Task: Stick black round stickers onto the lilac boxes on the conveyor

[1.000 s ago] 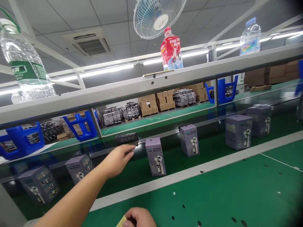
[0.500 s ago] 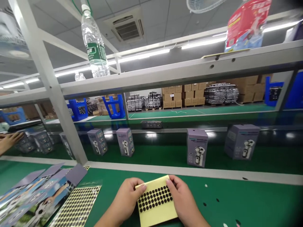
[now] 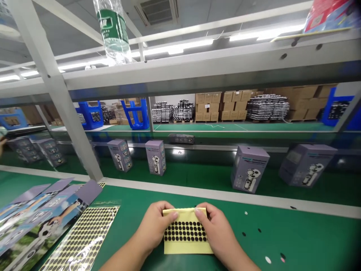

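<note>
sheet of yellow backing paper (image 3: 187, 247), bearing rows of round black dots, held up low in the middle of the view, just over the green worktop (image 3: 135, 222). left hand (image 3: 153, 226) pinches its upper left edge: thumb flat on the front, fingers curled behind, gap no wider than the paper. right hand (image 3: 218, 227) does the same at the upper right. the sheet's lower edge hangs free.

to the left on the worktop: a larger dotted sheet (image 3: 84, 233) under glossy clear film, partly beneath flat printed cartons (image 3: 47, 226). to the right: a few loose dots, among them a black one (image 3: 244, 234) and a white one (image 3: 267, 259).

beyond a pale rail (image 3: 197, 193), purple boxes stand spaced along a dark green strip; the nearest pair, a tall box (image 3: 251, 169) and a wider-looking box (image 3: 308, 165), right of the hands. farther back, a dark box (image 3: 181, 139) lies on its side.

overhead, a shelf beam (image 3: 197, 71) carries a green-labelled bottle (image 3: 113, 30). far left edge: part of another person's hand (image 3: 2, 145), blurred, its grip impossible to tell.
</note>
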